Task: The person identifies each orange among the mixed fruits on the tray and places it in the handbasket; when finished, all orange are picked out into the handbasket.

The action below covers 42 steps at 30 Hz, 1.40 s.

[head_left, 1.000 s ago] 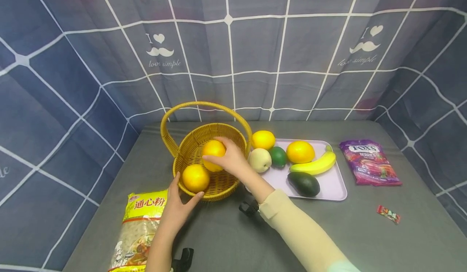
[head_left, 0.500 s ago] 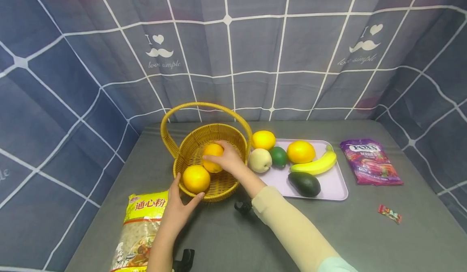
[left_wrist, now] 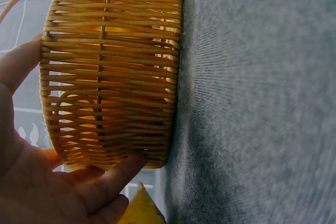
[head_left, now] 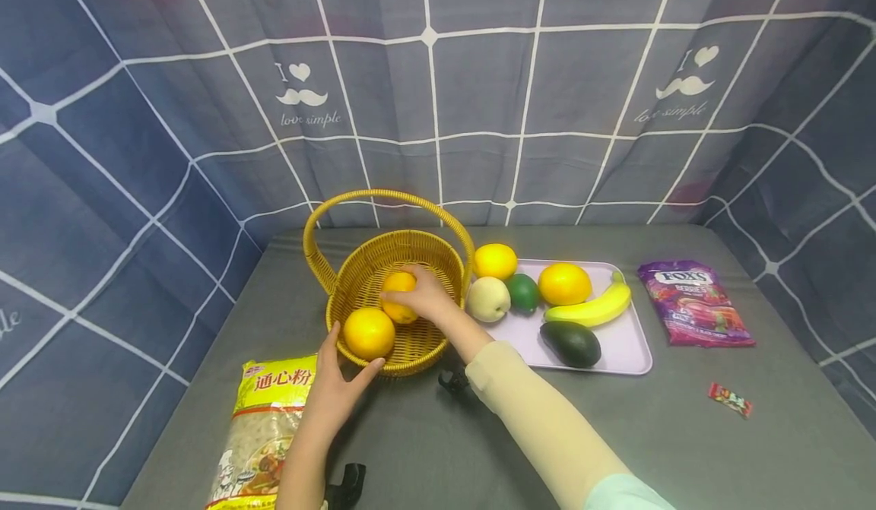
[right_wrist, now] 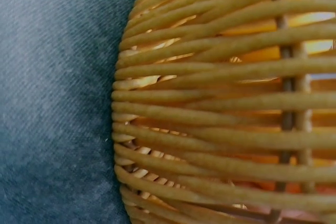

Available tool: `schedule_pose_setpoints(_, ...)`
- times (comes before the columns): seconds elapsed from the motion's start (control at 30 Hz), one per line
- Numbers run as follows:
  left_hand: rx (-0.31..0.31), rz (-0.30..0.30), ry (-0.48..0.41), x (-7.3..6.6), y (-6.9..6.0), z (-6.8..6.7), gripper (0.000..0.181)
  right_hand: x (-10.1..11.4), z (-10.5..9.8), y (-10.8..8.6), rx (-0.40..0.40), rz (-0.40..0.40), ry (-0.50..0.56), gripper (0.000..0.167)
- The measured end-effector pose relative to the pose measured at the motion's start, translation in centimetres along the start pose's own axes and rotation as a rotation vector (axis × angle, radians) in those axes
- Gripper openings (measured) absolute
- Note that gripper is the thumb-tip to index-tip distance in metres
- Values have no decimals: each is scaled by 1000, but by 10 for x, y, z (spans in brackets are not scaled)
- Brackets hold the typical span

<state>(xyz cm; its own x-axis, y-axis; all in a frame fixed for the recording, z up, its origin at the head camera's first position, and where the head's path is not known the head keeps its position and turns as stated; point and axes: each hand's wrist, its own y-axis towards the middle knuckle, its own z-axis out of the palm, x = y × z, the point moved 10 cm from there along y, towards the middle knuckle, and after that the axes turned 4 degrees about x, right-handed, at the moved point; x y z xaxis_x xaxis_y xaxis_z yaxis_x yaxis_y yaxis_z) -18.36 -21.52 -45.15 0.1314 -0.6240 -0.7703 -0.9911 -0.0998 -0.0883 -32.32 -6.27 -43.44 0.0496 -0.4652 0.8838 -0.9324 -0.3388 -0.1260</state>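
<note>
1. far orange [head_left: 399, 299]: inside the wicker basket [head_left: 411, 244], near the middle; slightly lower than a second ago. cannot tell whether touching the basket's floor.

2. right hand [head_left: 431, 299]: reaching in over the basket's right side, thumb and fingers curved round the far orange, apart by just the fruit's width; a little deeper now than before, with the pale sleeve [head_left: 547, 419] shifted slightly left. mostly hidden behind weave in the right wrist view.

3. near orange [head_left: 369, 334]: also in the basket, by the near left wall, just beside the far one; unmoved.

4. left hand [head_left: 331, 400]: at the basket's near left, thumb and fingers spread wide, touching the outside of the weave and holding no fruit; same place as before.

5. lilac tray [head_left: 626, 350]: right of the basket, unchanged, bearing a pale round fruit [head_left: 488, 299], green fruit [head_left: 522, 293], banana [head_left: 591, 310] and avocado [head_left: 571, 343], among others.

6. purple candy bag [head_left: 696, 302], small wrapped candy [head_left: 730, 400] and yellow-topped bag [head_left: 263, 426]: likewise unmoved.
</note>
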Motion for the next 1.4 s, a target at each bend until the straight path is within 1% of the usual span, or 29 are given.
schedule_pose_setpoints(0.2, -2, -3, -9, 3, 0, 0, 109, -5, 6, 1, 42, 17, -17, 82)
schedule_pose_setpoints(0.5, 5, -1, -16, 1, 1, -1, 109, -5, 8, -1, 65, 31, -29, 82)
schedule_pose_setpoints(0.73, 1, 1, -14, 1, 0, 0, 109, -3, 7, -3, 52, 22, -48, 82)
schedule_pose_setpoints(0.93, 2, 2, -24, 1, 1, 0, 107, -3, 7, -6, 45, 22, -37, 82)
schedule_pose_setpoints(1.23, 0, 3, -30, 0, 2, 0, 106, 3, 1, -7, -1, -26, -42, 80)
schedule_pose_setpoints(1.4, 4, 4, -33, -1, 1, 0, 105, 6, -1, -9, -26, -44, -31, 75)
